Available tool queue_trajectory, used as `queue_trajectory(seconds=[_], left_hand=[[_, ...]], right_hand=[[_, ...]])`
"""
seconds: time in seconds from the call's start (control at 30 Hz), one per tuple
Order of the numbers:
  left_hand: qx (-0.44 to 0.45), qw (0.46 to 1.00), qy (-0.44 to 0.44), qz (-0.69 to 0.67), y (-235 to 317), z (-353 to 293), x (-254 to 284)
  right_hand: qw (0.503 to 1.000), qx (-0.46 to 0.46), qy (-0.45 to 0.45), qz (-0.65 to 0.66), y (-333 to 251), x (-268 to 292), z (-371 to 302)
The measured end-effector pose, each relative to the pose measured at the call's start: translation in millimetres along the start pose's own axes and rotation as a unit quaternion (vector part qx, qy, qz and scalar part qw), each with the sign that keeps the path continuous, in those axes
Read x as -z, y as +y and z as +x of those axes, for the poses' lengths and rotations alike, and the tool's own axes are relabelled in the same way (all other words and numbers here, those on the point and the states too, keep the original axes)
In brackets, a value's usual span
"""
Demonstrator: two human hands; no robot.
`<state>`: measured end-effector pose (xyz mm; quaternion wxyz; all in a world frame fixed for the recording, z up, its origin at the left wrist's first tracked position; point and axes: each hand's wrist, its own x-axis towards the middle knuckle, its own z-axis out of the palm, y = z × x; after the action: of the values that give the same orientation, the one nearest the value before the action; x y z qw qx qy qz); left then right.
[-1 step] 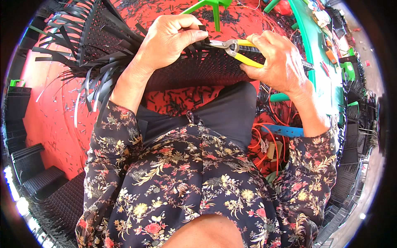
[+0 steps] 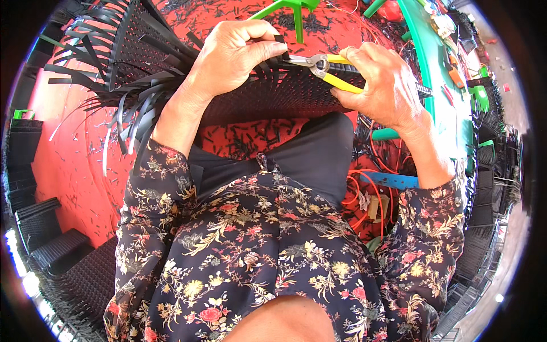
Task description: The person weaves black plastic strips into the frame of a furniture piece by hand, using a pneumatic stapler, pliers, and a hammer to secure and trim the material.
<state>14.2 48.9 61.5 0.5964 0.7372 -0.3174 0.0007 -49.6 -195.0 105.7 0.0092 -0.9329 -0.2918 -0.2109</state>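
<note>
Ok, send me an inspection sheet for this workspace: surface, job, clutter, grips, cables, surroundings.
Surface: red floor covering, strewn with short black offcuts.
Job's things: black woven panel above the lap; loose black strips fringe its left; yellow-handled snips, handles spread.
Clutter: flat blue piece at lower right.
Grips: left grip pinches a black strip end; right grip holds the snips, blade tips at that strip. Whether they bite is unclear.
Cables: orange cord looped at right; cable or tubing, can't tell.
Surroundings: green stool ahead, black woven goods at left.
</note>
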Motion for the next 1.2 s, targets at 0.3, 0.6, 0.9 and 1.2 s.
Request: queue_trajectory(seconds=[0.3, 0.6, 0.9, 1.2], left_hand=[[-0.015, 0.999, -0.032, 0.039, 1.3, 0.2, 5.6], [0.074, 0.982, 0.083, -0.151, -25.0, 10.6, 18.1], [-0.024, 0.977, -0.130, -0.167, -12.9, 10.9, 27.6], [-0.117, 0.947, -0.275, -0.117, -13.7, 14.7, 28.1]], right_hand=[[1.000, 0.001, -0.008, -0.013, 4.2, -8.3, -1.9], [0.907, -0.370, 0.092, 0.177, 51.1, 9.5, -144.4], [0.501, -0.805, -0.167, -0.270, 68.9, 106.9, -580.4], [0.717, -0.679, -0.021, -0.154, 83.3, 85.5, -459.9]])
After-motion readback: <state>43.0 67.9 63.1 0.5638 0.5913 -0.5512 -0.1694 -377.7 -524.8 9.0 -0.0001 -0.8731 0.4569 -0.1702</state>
